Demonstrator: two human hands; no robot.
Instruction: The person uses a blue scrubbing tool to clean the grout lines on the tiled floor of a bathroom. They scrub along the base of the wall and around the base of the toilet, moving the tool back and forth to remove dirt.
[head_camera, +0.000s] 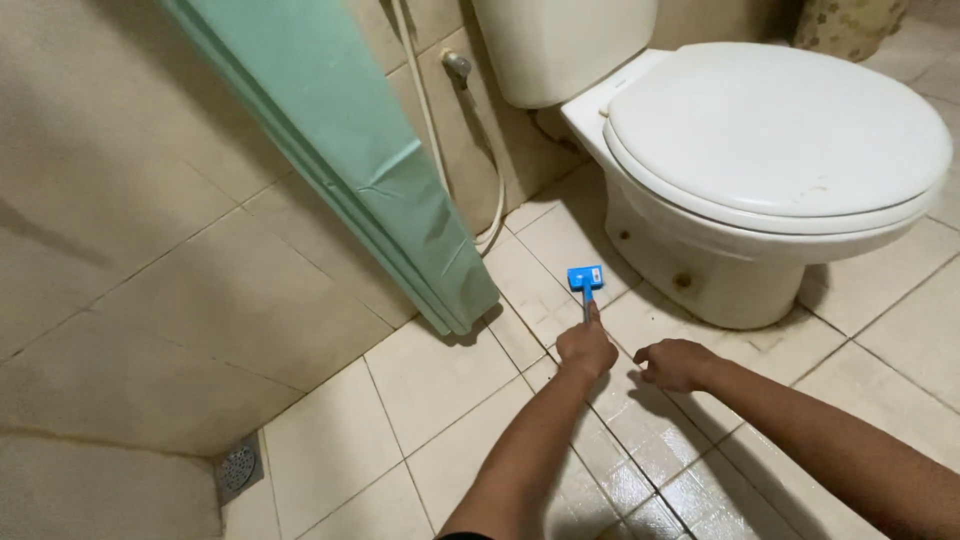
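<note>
Gripping the handle of a small blue scrub brush (585, 279), the left hand (586, 348) has its fingers wrapped shut around the shaft, index finger laid along it. The brush head rests on the tiled floor (430, 390) just beside the base of the white toilet (720, 270). It looks light and stiff, its plastic perhaps slippery when wet, so low on the handle seems the surest hold. The right hand (676, 363) hovers nearby, loosely curled, holding nothing.

2 bare forearms, bare hands (587, 348), a dark sleeve edge on the left arm.
</note>
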